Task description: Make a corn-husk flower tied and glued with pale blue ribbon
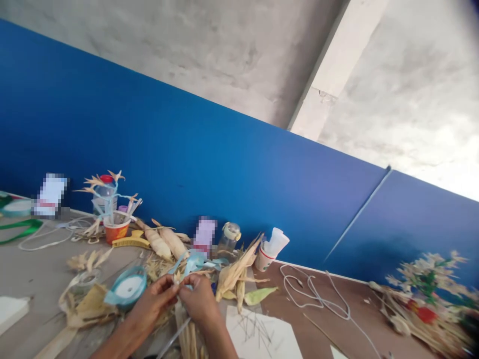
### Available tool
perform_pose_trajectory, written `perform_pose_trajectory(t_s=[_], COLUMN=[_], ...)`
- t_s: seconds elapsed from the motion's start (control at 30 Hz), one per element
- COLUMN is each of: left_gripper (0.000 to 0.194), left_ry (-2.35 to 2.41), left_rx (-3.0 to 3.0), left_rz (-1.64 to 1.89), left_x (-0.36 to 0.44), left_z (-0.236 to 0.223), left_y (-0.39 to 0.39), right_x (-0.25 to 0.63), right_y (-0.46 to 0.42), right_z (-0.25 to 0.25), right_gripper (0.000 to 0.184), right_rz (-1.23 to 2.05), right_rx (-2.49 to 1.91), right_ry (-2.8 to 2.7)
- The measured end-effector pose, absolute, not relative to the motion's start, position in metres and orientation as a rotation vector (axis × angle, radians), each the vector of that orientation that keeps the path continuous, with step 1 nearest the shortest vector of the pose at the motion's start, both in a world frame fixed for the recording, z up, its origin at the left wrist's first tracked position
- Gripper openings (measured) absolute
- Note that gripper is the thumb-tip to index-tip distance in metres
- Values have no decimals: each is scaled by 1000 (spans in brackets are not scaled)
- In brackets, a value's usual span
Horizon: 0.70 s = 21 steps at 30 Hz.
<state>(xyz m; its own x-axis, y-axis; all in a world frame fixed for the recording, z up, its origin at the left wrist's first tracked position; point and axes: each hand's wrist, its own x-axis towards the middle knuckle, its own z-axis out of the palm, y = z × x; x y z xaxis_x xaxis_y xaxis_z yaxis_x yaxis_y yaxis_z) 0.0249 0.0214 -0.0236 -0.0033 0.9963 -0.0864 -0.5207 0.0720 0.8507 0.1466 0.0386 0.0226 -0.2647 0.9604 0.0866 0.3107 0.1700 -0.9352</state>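
Left hand (162, 291): thumb and fingertips pinched together on a small pale husk piece (176, 277), papery and pointed. Right hand (200, 297): fingers curled, tips pinching in at the same piece; blur and small size make its exact shape uncertain. The piece sits between the two hands, above the cluttered counter (279, 304). Just behind, loops of thin, light-blue ribbon (198, 260). Beside the left forearm, a round roll (130, 289), pale blue around a white disc. Right of the hands, dry corn husks (237, 274), ribbed, straw-coloured, flaring. Nearer, a flat white sheet (286, 344) bearing scattered thin, dark, straight strands (256, 330). Beyond, a tapered cup (265, 261) holding white rolls.
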Motion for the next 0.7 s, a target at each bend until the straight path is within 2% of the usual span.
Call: perform_pose_trajectory(t_s=[0.33,0.7], left_gripper=[19,16], left_ry=[723,719], left_rx=[560,504], left_rz=[1338,1359], left_x=[25,21], left_z=[-12,-1], left_y=[13,10], right_x=[143,142], right_y=[33,25], right_z=[16,22], right_gripper=[16,19], right_rz=[874,914], right_rx=[-1292,-1194], right_ry=[-1812,-1785])
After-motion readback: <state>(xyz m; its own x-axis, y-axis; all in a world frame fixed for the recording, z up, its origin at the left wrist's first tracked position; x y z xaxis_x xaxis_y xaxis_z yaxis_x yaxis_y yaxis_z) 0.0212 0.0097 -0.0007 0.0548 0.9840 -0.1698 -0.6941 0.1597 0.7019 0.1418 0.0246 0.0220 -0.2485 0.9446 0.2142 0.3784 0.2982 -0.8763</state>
